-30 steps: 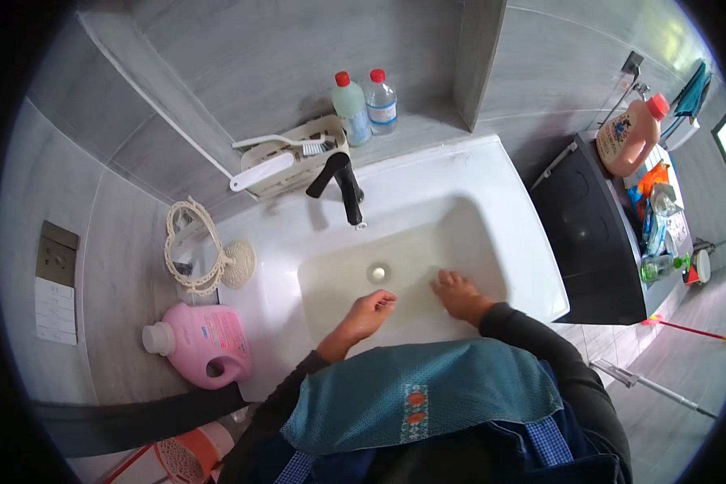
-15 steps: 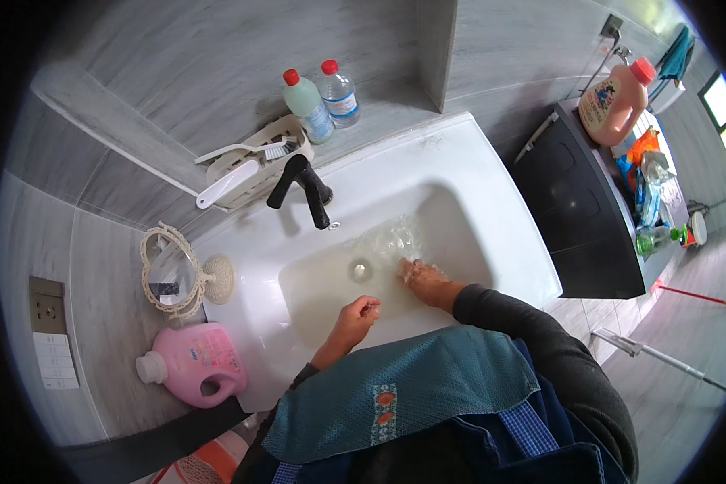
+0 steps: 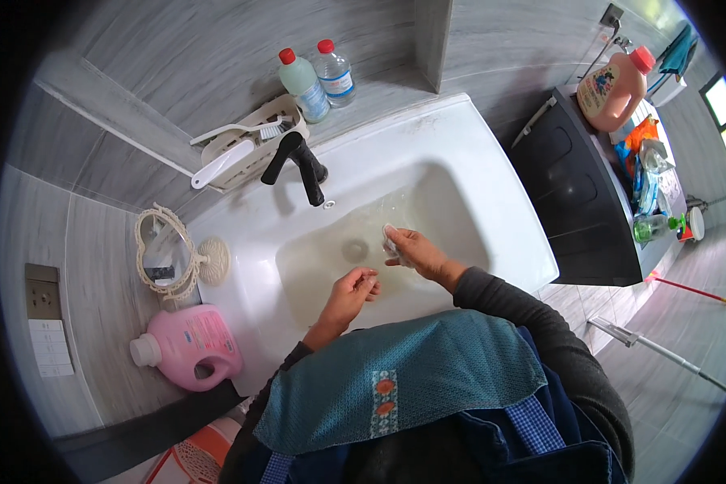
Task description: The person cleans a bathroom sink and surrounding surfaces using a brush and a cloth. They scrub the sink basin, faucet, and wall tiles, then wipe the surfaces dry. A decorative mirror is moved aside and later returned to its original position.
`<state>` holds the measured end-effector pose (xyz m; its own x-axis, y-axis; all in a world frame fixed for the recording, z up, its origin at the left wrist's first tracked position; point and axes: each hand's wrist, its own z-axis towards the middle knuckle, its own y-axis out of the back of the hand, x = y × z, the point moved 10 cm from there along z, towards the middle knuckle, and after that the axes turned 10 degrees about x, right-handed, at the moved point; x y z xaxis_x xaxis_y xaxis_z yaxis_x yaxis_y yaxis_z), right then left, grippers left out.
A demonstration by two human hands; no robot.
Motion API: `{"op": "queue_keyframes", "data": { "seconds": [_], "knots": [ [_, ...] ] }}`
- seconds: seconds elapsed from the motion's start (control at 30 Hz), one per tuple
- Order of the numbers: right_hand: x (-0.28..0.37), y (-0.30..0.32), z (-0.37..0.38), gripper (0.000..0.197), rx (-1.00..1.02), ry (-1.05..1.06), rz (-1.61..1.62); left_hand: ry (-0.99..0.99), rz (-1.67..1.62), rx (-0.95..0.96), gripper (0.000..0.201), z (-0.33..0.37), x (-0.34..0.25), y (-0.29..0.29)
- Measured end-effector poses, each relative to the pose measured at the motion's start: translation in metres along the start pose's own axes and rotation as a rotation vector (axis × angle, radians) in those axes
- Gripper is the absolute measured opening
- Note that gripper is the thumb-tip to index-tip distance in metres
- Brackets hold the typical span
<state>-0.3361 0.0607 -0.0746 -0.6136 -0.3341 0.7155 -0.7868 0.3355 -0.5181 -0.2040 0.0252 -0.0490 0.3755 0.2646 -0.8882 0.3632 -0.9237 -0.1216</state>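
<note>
Right hand (image 3: 418, 252): pinching pale item (image 3: 388, 234), kind unclear, right of drain (image 3: 355, 249)
Pale item axis: can't tell
Left hand (image 3: 352, 297): curled, person's side of drain; contents hidden

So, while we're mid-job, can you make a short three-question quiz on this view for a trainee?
1. Multiple choice: where is the right hand?
A. On the mirror frame
B. At the sink basin
C. On the tap lever

2. True or false: the left hand is nearer to the pink jug than the right hand is.

3. Short answer: how many red-capped bottles stand behind the sink?

Key:
1. B
2. True
3. Two
</note>
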Motion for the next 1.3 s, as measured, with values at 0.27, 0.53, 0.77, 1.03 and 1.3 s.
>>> {"op": "queue_keyframes", "data": {
  "seconds": [0.27,0.53,0.77,1.03,1.3],
  "knots": [
    [0.008,-0.006,-0.024,0.022,0.153,0.026,0.143,0.035,-0.008,-0.004,0.024,-0.003,0.009,0.000],
    [0.007,0.000,-0.024,0.021,0.018,-0.041,-0.211,0.041,0.012,0.025,0.023,-0.003,0.012,-0.007],
    [0.007,-0.014,-0.031,0.038,0.018,-0.157,-0.249,0.003,-0.001,0.034,0.027,0.000,0.003,-0.008],
    [0.036,-0.076,-0.041,0.059,0.453,0.208,-0.641,-0.037,-0.274,-0.006,0.039,0.020,0.000,-0.003],
    [0.049,-0.055,-0.051,0.045,0.268,0.169,-0.557,-0.237,0.131,-0.311,0.010,0.010,-0.026,0.031]
  ]
}}
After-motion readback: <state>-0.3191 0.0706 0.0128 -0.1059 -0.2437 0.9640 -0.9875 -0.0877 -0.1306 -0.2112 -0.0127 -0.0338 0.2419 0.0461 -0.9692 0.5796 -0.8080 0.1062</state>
